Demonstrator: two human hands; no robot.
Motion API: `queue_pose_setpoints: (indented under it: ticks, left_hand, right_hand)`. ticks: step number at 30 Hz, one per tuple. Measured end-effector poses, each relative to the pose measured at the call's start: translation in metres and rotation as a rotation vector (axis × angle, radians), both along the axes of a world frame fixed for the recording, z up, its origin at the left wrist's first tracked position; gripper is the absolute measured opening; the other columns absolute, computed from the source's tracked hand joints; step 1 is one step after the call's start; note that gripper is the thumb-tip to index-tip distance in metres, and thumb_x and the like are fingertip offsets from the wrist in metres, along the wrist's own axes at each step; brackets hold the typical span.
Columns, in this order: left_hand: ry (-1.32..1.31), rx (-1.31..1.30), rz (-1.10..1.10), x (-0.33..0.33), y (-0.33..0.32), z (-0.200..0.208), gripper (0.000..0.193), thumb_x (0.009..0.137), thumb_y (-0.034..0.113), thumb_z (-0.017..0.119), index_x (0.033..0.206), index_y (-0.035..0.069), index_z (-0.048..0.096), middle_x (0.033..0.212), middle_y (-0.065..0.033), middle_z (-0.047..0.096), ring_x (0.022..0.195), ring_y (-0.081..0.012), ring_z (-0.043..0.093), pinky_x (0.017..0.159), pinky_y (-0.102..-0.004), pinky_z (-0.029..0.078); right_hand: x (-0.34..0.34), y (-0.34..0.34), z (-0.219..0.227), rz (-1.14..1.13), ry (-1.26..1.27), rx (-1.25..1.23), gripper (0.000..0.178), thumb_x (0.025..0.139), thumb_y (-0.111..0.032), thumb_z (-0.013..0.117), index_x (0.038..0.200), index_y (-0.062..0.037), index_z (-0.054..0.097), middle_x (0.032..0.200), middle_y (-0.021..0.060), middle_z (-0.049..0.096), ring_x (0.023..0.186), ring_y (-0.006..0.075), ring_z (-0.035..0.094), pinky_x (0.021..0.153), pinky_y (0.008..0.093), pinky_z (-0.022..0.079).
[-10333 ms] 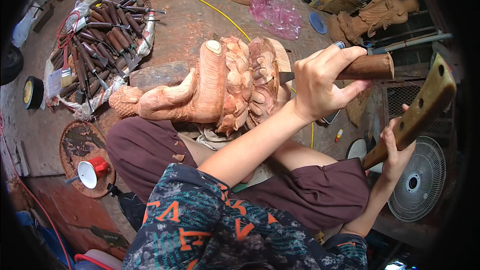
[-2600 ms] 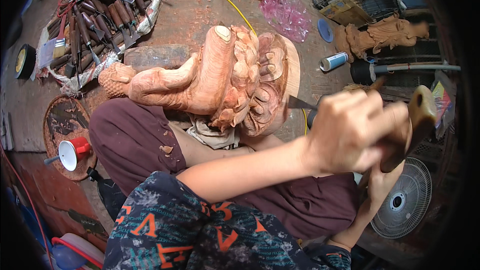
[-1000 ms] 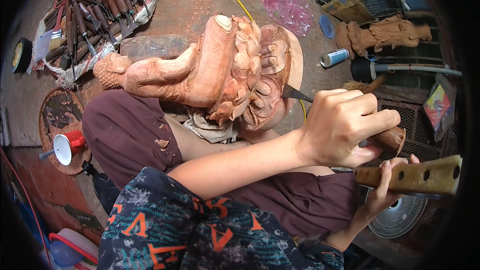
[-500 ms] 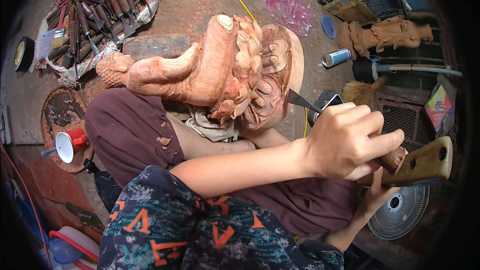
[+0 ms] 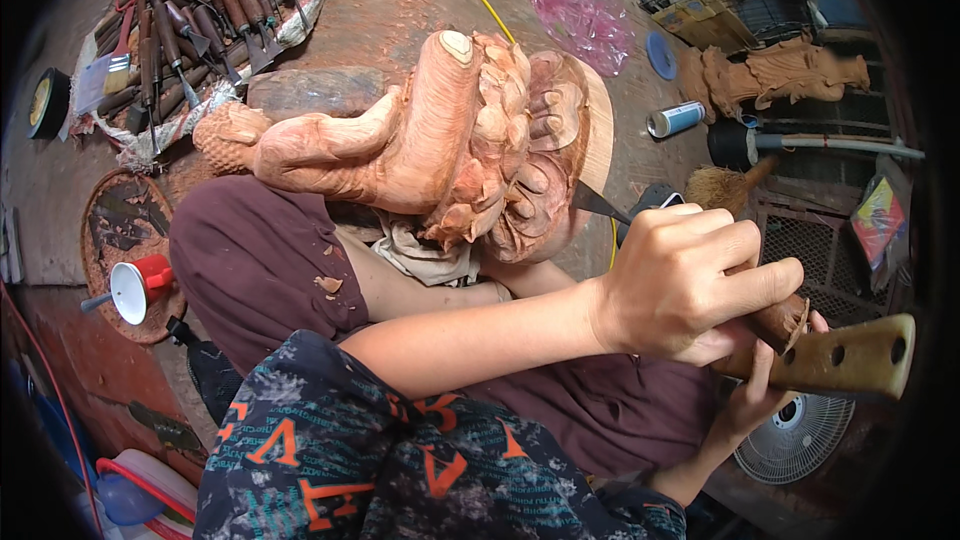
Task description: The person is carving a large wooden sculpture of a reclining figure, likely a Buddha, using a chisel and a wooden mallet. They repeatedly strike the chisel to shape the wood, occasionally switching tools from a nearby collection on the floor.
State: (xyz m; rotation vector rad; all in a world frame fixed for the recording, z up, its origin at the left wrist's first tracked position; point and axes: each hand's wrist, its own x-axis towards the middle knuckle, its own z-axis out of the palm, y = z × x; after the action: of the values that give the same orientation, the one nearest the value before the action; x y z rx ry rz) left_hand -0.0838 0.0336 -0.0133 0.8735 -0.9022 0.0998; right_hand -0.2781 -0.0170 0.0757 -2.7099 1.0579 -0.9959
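Head view: holed bar dips, chisel steady

The right hand grips the bar, whose far end has dropped; the left hand clenches the chisel, tip at the wooden carving, which lies sideways before the legs. Seemingly between taps.

Can see matt, reddish wood in the carving, quite smooth along its middle, but rough and knobbly at its left end. Looks like dark metal in the chisel, with brown wood for its grip. Appears smooth and slightly glossy on the yellowish bar; cannot tell of which material. Can see also matt cloth in the trousers, thin, glossy plastic in the pink wrap, and rough, dry fibre in the broom.
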Motion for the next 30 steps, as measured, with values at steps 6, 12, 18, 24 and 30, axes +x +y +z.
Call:
queue_pose_setpoints:
  ticks: [6,12,18,24,30]
  left_hand:
    - [0.054,-0.071,-0.013,0.007,0.002,0.000,0.042,0.051,0.019,0.072,0.092,0.013,0.066,0.062,-0.0015,0.048,0.052,-0.0194,0.052,0.047,-0.0308,0.041]
    - [0.061,-0.056,-0.014,0.002,-0.006,0.002,0.039,0.054,0.014,0.072,0.092,0.013,0.066,0.065,-0.0019,0.052,0.055,-0.0203,0.055,0.049,-0.0312,0.043]
    - [0.013,-0.010,-0.065,0.005,-0.005,0.001,0.043,0.055,0.014,0.072,0.098,0.013,0.066,0.068,-0.0026,0.054,0.059,-0.0214,0.056,0.053,-0.0323,0.045]
    - [-0.242,0.164,0.132,-0.007,0.015,0.004,0.048,0.061,0.021,0.071,0.108,0.013,0.066,0.067,0.0008,0.047,0.057,-0.0173,0.049,0.050,-0.0288,0.038]
    - [-0.157,0.056,-0.069,-0.022,0.010,0.001,0.049,0.059,0.025,0.070,0.108,0.015,0.067,0.067,0.0015,0.046,0.056,-0.0155,0.048,0.049,-0.0288,0.038]
  right_hand:
    - [-0.007,-0.004,-0.003,-0.029,0.256,-0.345,0.043,0.088,0.000,0.055,0.126,0.0043,0.036,0.108,0.0127,0.050,0.098,0.0188,0.049,0.096,0.0327,0.038]
    - [-0.001,0.002,0.006,-0.041,0.309,-0.280,0.036,0.086,-0.002,0.063,0.118,0.0023,0.047,0.096,0.0057,0.055,0.093,0.0150,0.054,0.089,0.0306,0.042]
    - [-0.004,0.001,0.005,0.029,-0.163,0.116,0.033,0.086,0.001,0.062,0.115,0.0043,0.048,0.107,0.0108,0.054,0.095,0.0170,0.055,0.087,0.0310,0.044]
    - [-0.013,-0.004,-0.007,-0.039,0.118,0.132,0.041,0.086,-0.010,0.065,0.120,0.0048,0.048,0.115,0.0128,0.055,0.105,0.0194,0.056,0.093,0.0334,0.043]
    - [-0.003,-0.011,-0.005,0.097,0.002,0.250,0.049,0.084,-0.010,0.065,0.126,0.0031,0.044,0.117,0.0092,0.053,0.099,0.0160,0.054,0.090,0.0333,0.042]
